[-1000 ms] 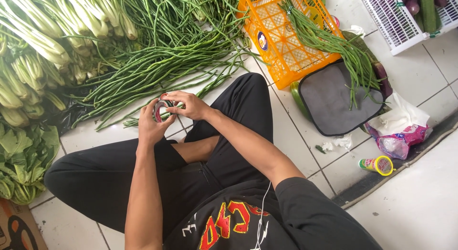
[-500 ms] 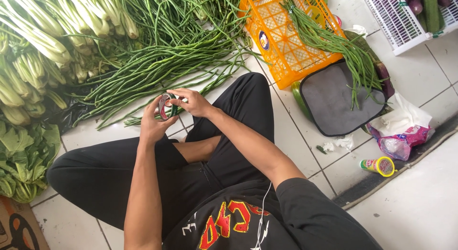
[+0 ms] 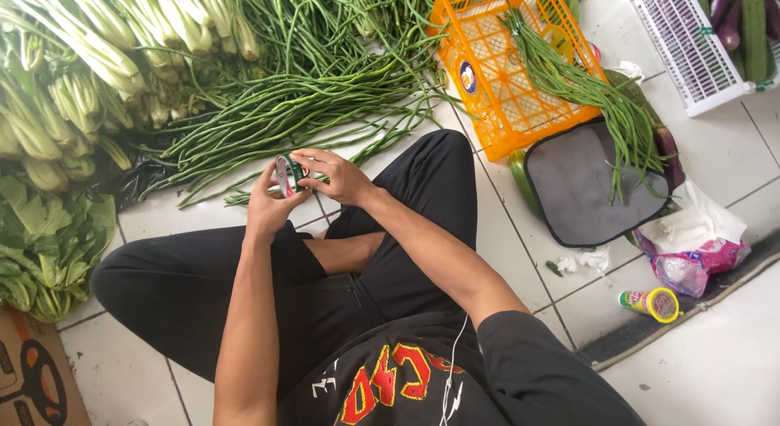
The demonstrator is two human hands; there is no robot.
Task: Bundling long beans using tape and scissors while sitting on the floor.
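Tape roll, a small green-banded ring, stands upright between both hands above the person's crossed legs, just in front of the left knee. The left hand grasps it from below and behind, fingers wrapped around the rim. The right hand closes on it from the right side, fingertips pinching at the roll's front edge; whether a loose end of tape is between those fingers is too small to tell.

Room around the hands is tight ahead: a spread of long beans lies on the tiled floor just beyond the roll, its nearest strands almost under the hands. Leafy greens with pale stalks crowd the left side, with broad green leaves beside the left knee. To the right, an orange crate lies near the right knee, a bundle of beans draped over it and onto a dark grey tray. A white crate sits at the far right corner. Open tiles show between the right leg and the tray, and a small yellow-capped container lies well apart, near a crumpled plastic bag.
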